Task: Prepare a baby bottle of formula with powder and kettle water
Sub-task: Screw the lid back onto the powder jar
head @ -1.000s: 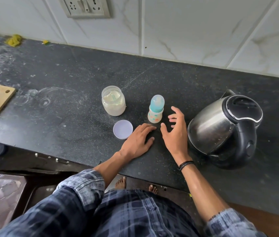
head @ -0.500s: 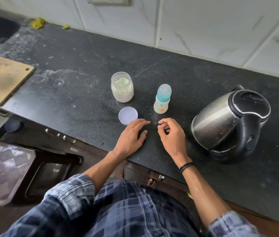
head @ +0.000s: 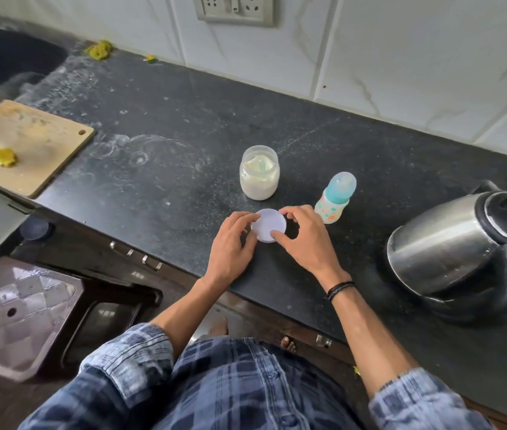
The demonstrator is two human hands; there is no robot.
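A pale round jar lid [head: 267,224] is held between my left hand [head: 233,248] and my right hand [head: 303,240], just above the black counter [head: 165,156]. Both hands pinch its rim with the fingertips. Behind the lid stands an open clear jar [head: 259,172] of white powder with a scoop inside. To its right stands a small baby bottle [head: 336,197] with a teal cap on. A steel kettle [head: 466,252] with a black lid and handle sits at the far right, lid down.
A wooden cutting board [head: 28,147] with a yellow scrap lies at the left, beside a dark sink [head: 3,63]. A wall socket [head: 235,9] is on the tiled wall. A tiled stool [head: 19,311] stands below the counter's front edge.
Both hands moved from lying on the counter onto the lid; they now grip it by its rim. The camera view has shifted left.
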